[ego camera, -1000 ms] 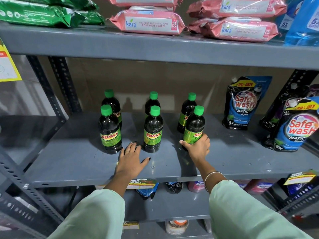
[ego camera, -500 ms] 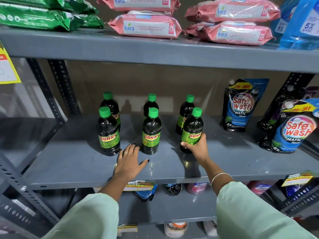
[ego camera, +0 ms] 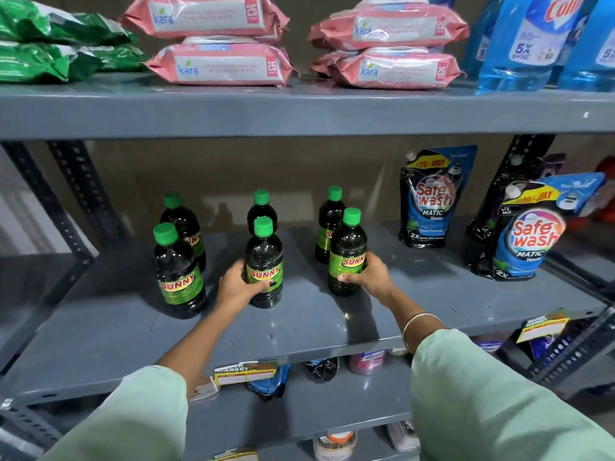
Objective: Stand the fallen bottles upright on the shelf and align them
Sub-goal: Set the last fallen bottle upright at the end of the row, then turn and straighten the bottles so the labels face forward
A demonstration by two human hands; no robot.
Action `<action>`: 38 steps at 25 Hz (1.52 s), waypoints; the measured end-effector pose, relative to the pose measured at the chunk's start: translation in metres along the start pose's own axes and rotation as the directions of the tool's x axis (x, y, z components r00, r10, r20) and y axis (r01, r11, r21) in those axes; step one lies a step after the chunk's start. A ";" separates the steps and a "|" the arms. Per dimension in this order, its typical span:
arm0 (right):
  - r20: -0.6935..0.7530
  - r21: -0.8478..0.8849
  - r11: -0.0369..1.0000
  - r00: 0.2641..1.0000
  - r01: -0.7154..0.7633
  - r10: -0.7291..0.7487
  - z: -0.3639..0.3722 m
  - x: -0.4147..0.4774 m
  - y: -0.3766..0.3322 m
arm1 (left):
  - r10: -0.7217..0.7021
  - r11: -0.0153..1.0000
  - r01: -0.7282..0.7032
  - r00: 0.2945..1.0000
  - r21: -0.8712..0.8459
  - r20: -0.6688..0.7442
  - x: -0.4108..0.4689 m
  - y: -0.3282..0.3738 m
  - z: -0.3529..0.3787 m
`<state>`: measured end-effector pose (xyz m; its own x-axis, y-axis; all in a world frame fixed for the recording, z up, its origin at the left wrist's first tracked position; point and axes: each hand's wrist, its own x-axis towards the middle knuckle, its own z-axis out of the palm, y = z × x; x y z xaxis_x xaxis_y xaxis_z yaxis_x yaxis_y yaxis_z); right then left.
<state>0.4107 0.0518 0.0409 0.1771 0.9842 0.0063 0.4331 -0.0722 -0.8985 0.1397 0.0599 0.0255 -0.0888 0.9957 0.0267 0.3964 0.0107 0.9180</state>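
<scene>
Several dark Sunny bottles with green caps stand upright in two rows on the grey middle shelf (ego camera: 100, 334). My left hand (ego camera: 238, 287) grips the front middle bottle (ego camera: 264, 257) around its lower body. My right hand (ego camera: 369, 277) grips the front right bottle (ego camera: 347, 251) at its label. The front left bottle (ego camera: 176, 271) stands free. Behind them are the back left bottle (ego camera: 181, 217), the back middle bottle (ego camera: 261, 207), partly hidden, and the back right bottle (ego camera: 327, 221).
Two Safewash pouches (ego camera: 432, 197) (ego camera: 529, 231) lean at the right of the same shelf. The upper shelf (ego camera: 299, 111) carries pink wipe packs (ego camera: 219, 64), green packs (ego camera: 50, 58) and blue refill pouches (ego camera: 522, 44). Price tags (ego camera: 244, 372) hang on the shelf's front edge; more goods sit below.
My left hand rose off the shelf surface and closed around the front middle bottle. My right hand keeps its hold on the front right bottle. The camera moved closer.
</scene>
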 end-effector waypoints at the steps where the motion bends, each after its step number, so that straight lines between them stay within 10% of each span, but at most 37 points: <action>1: -0.018 -0.015 1.000 1.000 -0.006 0.006 -0.001 0.001 0.001 | 0.005 1.000 -0.005 1.000 -0.004 0.003 0.000 0.000 -0.001; 13: 0.043 -0.030 1.000 0.999 0.009 -0.008 -0.004 0.010 0.013 | 0.021 0.991 -0.008 0.994 -0.130 0.105 -0.003 0.001 -0.008; 19: -0.555 -0.128 0.970 0.796 0.205 -0.241 0.045 -0.043 -0.010 | 0.068 0.998 -0.068 0.994 0.001 -0.081 -0.029 0.005 -0.008; 22: -0.344 -0.145 0.933 0.868 0.328 -0.359 0.084 -0.062 -0.026 | 0.251 0.964 -0.173 0.840 0.200 -0.481 -0.059 -0.008 -0.009; 25: -0.010 -0.064 0.951 0.953 0.302 -0.303 0.116 -0.055 -0.038 | 0.114 0.991 -0.029 0.708 0.133 -0.697 -0.064 -0.024 -0.025; 30: 0.042 0.006 0.980 0.979 0.198 -0.198 0.137 -0.042 -0.047 | -0.135 0.991 0.118 0.873 -0.065 -0.468 -0.042 -0.032 -0.073; 38: 0.046 0.032 0.983 0.982 0.180 -0.181 0.139 -0.034 -0.051 | -0.142 0.989 0.145 0.942 -0.014 -0.304 -0.031 -0.042 -0.107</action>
<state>0.2601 0.0443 0.0258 0.0549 0.9873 0.1490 0.4294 0.1113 -0.8962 0.0281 0.0187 0.0285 -0.4177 0.9085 0.0147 0.3664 0.1536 0.9177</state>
